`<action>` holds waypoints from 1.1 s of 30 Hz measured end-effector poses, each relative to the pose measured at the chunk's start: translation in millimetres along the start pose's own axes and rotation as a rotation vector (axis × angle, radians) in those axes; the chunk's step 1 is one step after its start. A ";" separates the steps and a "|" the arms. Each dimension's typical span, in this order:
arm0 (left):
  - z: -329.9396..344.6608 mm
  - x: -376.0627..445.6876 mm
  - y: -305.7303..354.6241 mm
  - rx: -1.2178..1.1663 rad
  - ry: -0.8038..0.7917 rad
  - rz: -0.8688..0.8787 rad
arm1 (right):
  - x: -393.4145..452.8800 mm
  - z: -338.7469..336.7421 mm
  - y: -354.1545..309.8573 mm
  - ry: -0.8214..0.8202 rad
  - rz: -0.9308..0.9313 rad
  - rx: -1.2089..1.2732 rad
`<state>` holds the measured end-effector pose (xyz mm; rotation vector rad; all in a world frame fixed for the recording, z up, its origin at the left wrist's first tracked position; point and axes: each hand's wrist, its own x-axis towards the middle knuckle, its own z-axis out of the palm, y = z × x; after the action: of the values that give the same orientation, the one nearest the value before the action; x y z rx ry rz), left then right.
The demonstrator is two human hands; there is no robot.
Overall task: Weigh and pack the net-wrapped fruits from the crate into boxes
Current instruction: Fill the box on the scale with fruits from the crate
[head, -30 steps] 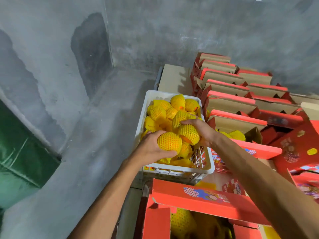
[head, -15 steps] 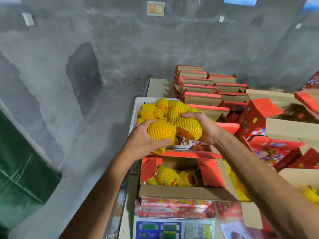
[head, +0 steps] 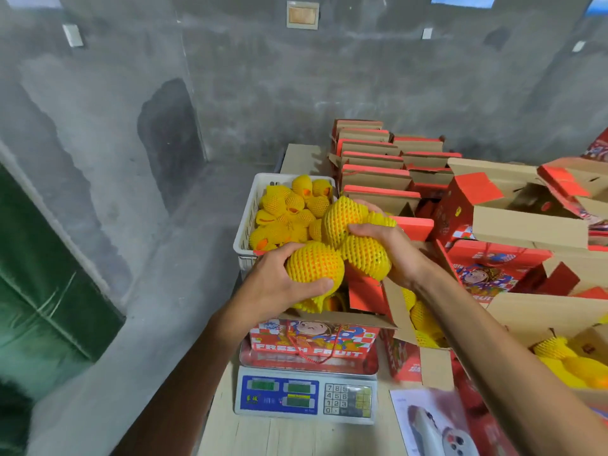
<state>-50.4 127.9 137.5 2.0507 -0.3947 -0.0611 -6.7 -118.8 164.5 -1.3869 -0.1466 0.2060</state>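
- Net-wrapped fruits [head: 289, 215] fill the white crate [head: 245, 232] at the back of the counter [head: 296, 436]; some already lie in the open box [head: 312, 337] on the scale [head: 306, 394].
- The left hand [head: 276, 284] grasps one fruit [head: 314, 268] just above that box.
- The right hand [head: 391, 251] grasps two fruits [head: 345, 218] together, one above the other.
- Risk, in my judgement: the upper fruit may slip out, because one hand covers two round, soft nets.
- A raised flap [head: 365, 291] under the right hand could catch a fruit and send it outside the box.
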 end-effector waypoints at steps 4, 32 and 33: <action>27.6 -11.6 0.2 -0.045 -0.036 -0.046 | -15.8 -17.4 5.2 0.008 -0.073 -0.141; 15.6 19.5 -69.7 -0.074 -0.047 -0.175 | -57.7 18.2 19.0 -0.251 -0.266 -1.264; 15.9 20.6 -72.0 -0.074 -0.057 -0.162 | -57.3 17.4 18.3 -0.260 -0.250 -1.252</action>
<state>-16.1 140.0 70.2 2.0075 -0.2561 -0.2296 -67.3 -112.2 150.6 -2.5532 -0.7545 0.0672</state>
